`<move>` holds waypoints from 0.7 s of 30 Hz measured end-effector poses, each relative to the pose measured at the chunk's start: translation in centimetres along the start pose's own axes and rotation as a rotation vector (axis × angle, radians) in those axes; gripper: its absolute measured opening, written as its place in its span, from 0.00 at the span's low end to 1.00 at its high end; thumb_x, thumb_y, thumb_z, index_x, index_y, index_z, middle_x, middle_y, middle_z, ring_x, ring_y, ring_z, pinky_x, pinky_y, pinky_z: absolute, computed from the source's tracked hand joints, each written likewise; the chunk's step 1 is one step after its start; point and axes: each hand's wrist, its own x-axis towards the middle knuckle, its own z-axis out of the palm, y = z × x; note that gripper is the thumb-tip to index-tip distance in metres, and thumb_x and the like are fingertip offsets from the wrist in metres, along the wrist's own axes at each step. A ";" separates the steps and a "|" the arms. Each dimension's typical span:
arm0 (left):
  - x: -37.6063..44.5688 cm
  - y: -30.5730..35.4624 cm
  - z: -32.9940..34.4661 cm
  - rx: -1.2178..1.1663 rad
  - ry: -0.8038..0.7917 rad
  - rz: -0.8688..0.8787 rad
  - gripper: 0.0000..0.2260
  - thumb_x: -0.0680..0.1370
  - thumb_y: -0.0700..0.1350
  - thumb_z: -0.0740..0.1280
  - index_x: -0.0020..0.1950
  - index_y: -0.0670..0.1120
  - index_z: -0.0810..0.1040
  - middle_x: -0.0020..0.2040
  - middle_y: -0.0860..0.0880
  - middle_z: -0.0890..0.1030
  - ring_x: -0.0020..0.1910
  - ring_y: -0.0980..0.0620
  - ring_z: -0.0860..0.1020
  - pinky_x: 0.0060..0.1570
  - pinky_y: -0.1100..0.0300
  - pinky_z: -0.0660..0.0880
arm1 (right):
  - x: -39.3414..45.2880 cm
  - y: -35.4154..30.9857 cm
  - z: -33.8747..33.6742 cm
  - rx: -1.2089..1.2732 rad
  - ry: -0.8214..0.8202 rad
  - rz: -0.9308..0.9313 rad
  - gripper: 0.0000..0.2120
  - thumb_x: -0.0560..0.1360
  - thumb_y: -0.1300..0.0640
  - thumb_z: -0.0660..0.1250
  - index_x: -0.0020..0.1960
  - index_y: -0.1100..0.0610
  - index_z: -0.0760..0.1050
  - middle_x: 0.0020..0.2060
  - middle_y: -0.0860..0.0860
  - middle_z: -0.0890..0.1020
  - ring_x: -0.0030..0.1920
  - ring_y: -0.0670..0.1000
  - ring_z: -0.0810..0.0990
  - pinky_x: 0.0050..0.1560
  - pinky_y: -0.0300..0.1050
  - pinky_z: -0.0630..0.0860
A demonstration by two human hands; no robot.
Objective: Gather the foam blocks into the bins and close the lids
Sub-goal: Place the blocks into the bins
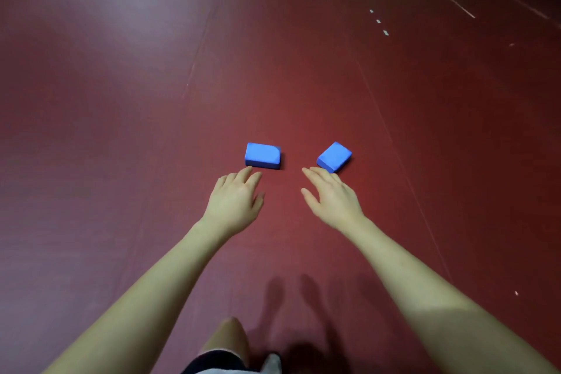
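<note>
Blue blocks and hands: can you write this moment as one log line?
left hand open, reaching for left blue block | right hand open, reaching for right blue block | both blocks on red floor | bins not visible

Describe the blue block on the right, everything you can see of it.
The right block is a plain bright-blue rectangular slab, matte and foam-like, unmarked. It lies flat on the dark red floor, turned diagonally to the view, its broad top face and two side faces showing. It sits apart from the other block to its left. The right hand, fingers spread, reaches toward its near corner; whether the fingertips touch it cannot be told. Nothing holds it yet.
</note>
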 end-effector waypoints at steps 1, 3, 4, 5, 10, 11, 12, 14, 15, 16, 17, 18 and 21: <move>2.0 -0.4 0.0 -0.007 -0.011 -0.007 0.18 0.78 0.45 0.64 0.65 0.39 0.75 0.65 0.40 0.75 0.58 0.36 0.76 0.58 0.47 0.69 | 2.0 0.4 0.1 0.004 -0.003 -0.002 0.24 0.80 0.48 0.58 0.75 0.50 0.62 0.72 0.47 0.67 0.69 0.52 0.67 0.63 0.47 0.68; 6.4 -1.7 0.0 -0.005 -0.032 -0.028 0.19 0.80 0.47 0.62 0.69 0.42 0.72 0.69 0.42 0.71 0.62 0.39 0.73 0.61 0.50 0.66 | 6.2 1.1 0.5 0.002 -0.017 -0.002 0.24 0.80 0.48 0.58 0.75 0.50 0.62 0.72 0.47 0.67 0.69 0.52 0.67 0.63 0.47 0.68; 8.7 -2.5 0.1 0.001 -0.038 -0.037 0.20 0.80 0.48 0.61 0.70 0.43 0.70 0.70 0.44 0.70 0.63 0.40 0.72 0.61 0.52 0.64 | 8.2 1.4 0.7 -0.001 -0.025 0.001 0.24 0.80 0.48 0.58 0.75 0.51 0.62 0.72 0.47 0.67 0.69 0.53 0.67 0.63 0.47 0.68; 11.0 -3.3 0.3 0.004 -0.042 -0.040 0.20 0.80 0.49 0.60 0.71 0.44 0.69 0.71 0.45 0.69 0.64 0.41 0.71 0.61 0.53 0.64 | 10.3 1.7 0.9 -0.003 -0.030 0.003 0.24 0.81 0.48 0.58 0.75 0.51 0.62 0.72 0.47 0.67 0.69 0.53 0.68 0.63 0.47 0.68; 22.9 -7.5 0.3 -0.018 -0.062 -0.031 0.20 0.81 0.49 0.59 0.71 0.45 0.68 0.73 0.45 0.67 0.65 0.41 0.70 0.61 0.53 0.63 | 21.3 1.9 1.0 0.028 -0.034 0.042 0.23 0.80 0.50 0.59 0.75 0.52 0.63 0.71 0.48 0.68 0.67 0.55 0.69 0.63 0.48 0.68; 25.1 -8.2 0.1 -0.021 -0.070 -0.022 0.20 0.81 0.49 0.59 0.72 0.45 0.68 0.73 0.45 0.66 0.66 0.41 0.70 0.62 0.53 0.63 | 23.6 1.8 0.7 0.030 -0.033 0.042 0.23 0.80 0.50 0.59 0.74 0.52 0.63 0.71 0.48 0.68 0.67 0.55 0.70 0.63 0.49 0.68; 27.4 -8.8 -0.3 -0.024 -0.075 -0.009 0.20 0.81 0.49 0.59 0.72 0.46 0.67 0.74 0.45 0.66 0.66 0.41 0.69 0.63 0.53 0.63 | 26.0 1.9 0.4 0.026 -0.029 0.043 0.23 0.80 0.50 0.59 0.75 0.52 0.63 0.71 0.48 0.68 0.67 0.55 0.69 0.63 0.49 0.69; 31.9 -10.1 -0.8 -0.026 -0.082 0.011 0.21 0.81 0.49 0.59 0.73 0.46 0.66 0.74 0.45 0.65 0.68 0.42 0.68 0.64 0.53 0.62 | 30.5 2.1 -0.2 0.025 -0.018 0.058 0.24 0.80 0.50 0.59 0.75 0.52 0.63 0.72 0.48 0.67 0.68 0.55 0.69 0.64 0.49 0.68; 34.0 -10.6 -1.0 -0.024 -0.083 0.015 0.21 0.81 0.49 0.59 0.73 0.46 0.66 0.74 0.45 0.65 0.68 0.42 0.68 0.64 0.53 0.61 | 32.5 2.4 -0.5 0.028 -0.014 0.067 0.24 0.81 0.50 0.59 0.75 0.52 0.62 0.72 0.48 0.67 0.68 0.55 0.69 0.64 0.49 0.68; 36.0 -11.2 -1.1 -0.026 -0.083 0.018 0.21 0.81 0.49 0.59 0.73 0.46 0.66 0.74 0.45 0.65 0.68 0.42 0.68 0.64 0.53 0.61 | 34.4 2.7 -0.6 0.029 -0.015 0.077 0.24 0.81 0.50 0.59 0.75 0.52 0.62 0.72 0.48 0.67 0.68 0.55 0.68 0.64 0.49 0.67; 37.9 -11.6 -1.1 -0.032 -0.085 0.018 0.21 0.81 0.49 0.59 0.73 0.46 0.66 0.74 0.45 0.65 0.68 0.42 0.68 0.64 0.53 0.61 | 36.2 3.0 -0.7 0.028 -0.019 0.082 0.24 0.80 0.50 0.59 0.75 0.52 0.62 0.72 0.48 0.67 0.67 0.55 0.68 0.64 0.49 0.67; 39.7 -11.9 -1.1 -0.037 -0.090 0.017 0.21 0.81 0.49 0.59 0.73 0.46 0.66 0.74 0.45 0.65 0.68 0.41 0.68 0.64 0.52 0.61 | 37.9 3.5 -0.7 0.026 -0.024 0.084 0.24 0.80 0.50 0.59 0.75 0.53 0.62 0.72 0.48 0.67 0.67 0.55 0.69 0.64 0.49 0.67; 44.8 -12.8 -0.6 -0.030 -0.112 0.010 0.21 0.81 0.49 0.59 0.73 0.45 0.66 0.74 0.44 0.66 0.67 0.41 0.68 0.64 0.53 0.62 | 42.6 5.0 -0.4 0.021 -0.044 0.074 0.24 0.80 0.50 0.59 0.75 0.53 0.63 0.72 0.49 0.68 0.67 0.55 0.69 0.63 0.50 0.68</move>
